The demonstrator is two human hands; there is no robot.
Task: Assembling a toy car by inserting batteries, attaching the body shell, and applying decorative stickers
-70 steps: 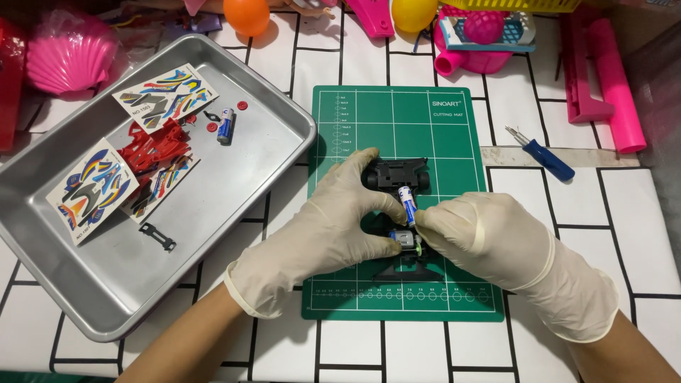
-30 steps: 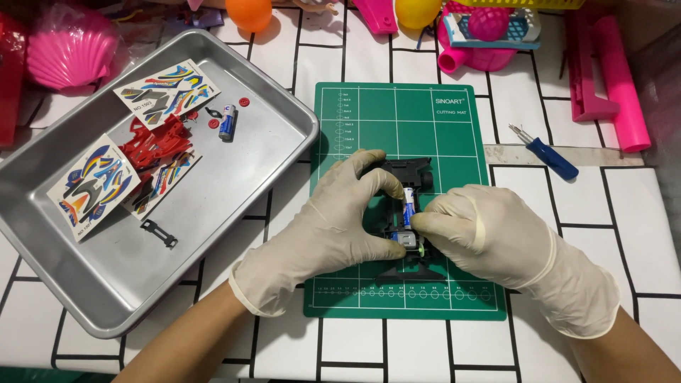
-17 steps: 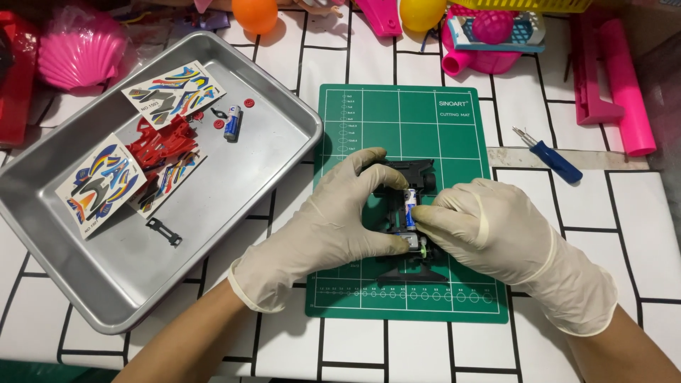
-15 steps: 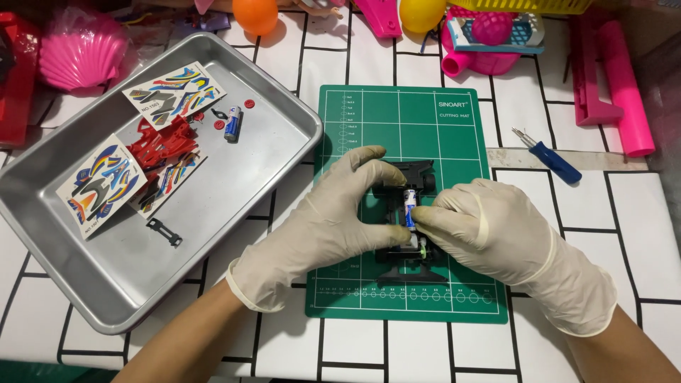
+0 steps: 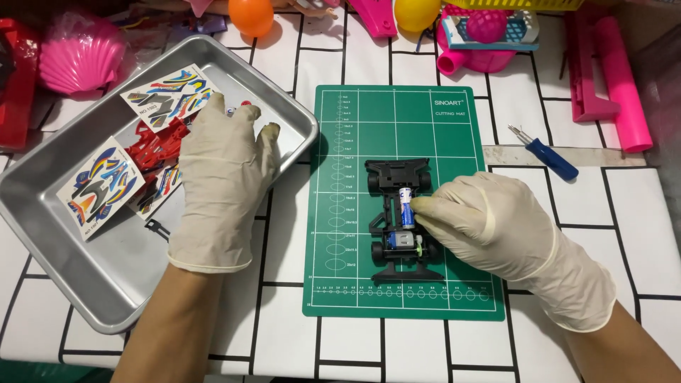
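Note:
A black toy-car chassis lies on the green cutting mat, with a small motor at its near end and a blue-and-white battery in its middle. My right hand, gloved, rests on the chassis's right side with its fingertips on the battery. My gloved left hand reaches over the metal tray, fingers spread above the red plastic parts. It holds nothing that I can see. A second small battery in the tray is hidden under this hand.
Sticker sheets lie in the tray, beside a small black part. A blue-handled screwdriver lies to the right of the mat. Pink toys, a pink shell and orange and yellow balls line the far edge.
My left hand has left the chassis and moved left over the tray. My right hand stays on the chassis, fingers on the battery.

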